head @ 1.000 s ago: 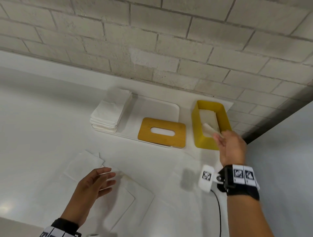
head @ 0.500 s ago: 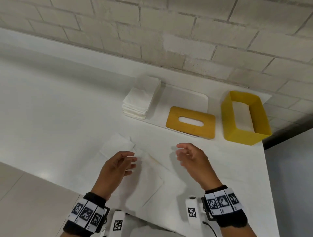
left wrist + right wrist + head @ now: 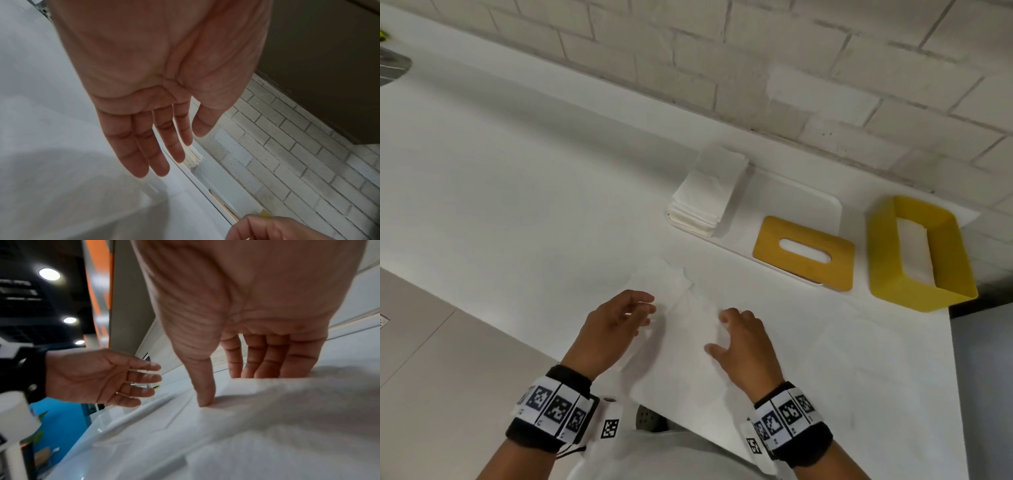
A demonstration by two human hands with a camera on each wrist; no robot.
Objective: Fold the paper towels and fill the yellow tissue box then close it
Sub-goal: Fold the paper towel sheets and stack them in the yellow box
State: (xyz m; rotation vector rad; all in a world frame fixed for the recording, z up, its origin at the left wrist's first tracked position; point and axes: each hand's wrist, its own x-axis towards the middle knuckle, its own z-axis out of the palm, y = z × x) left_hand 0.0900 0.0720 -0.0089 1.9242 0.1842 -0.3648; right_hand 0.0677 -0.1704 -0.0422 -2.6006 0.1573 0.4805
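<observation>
Paper towels [image 3: 688, 346] lie flat and unfolded on the white table [image 3: 517, 205], nearest the person, overlapping one another close to the table's front edge. The right hand [image 3: 744, 346] rests on them: in the right wrist view its thumb tip presses down into the top sheet and the straight fingers [image 3: 267, 360] touch the paper further on, with nothing gripped. The left hand [image 3: 613, 329] hovers just to the left, above the sheets' left edge, fingers relaxed and slightly spread, palm empty; the left wrist view shows the same loose, straight fingers [image 3: 144, 146] holding nothing. Both wrists wear black bands with black-and-white square markers.

Beyond the hands, one smaller folded sheet [image 3: 664, 284] lies on the table, its corner overlapping the larger ones. Further back sits a white tray [image 3: 808, 209], carrying a stack of folded towels [image 3: 705, 195] at its left end. The tissue box's lid [image 3: 804, 257], yellowish-brown with an oval slot, lies flat with its far part on the tray's right end and its near edge hanging over the tray's rim.

Right of the lid, near the table's right corner, stands the yellow tissue box [image 3: 893, 284], open at the top, with white paper visible inside. Behind everything runs a pale brick wall [image 3: 756, 68].
</observation>
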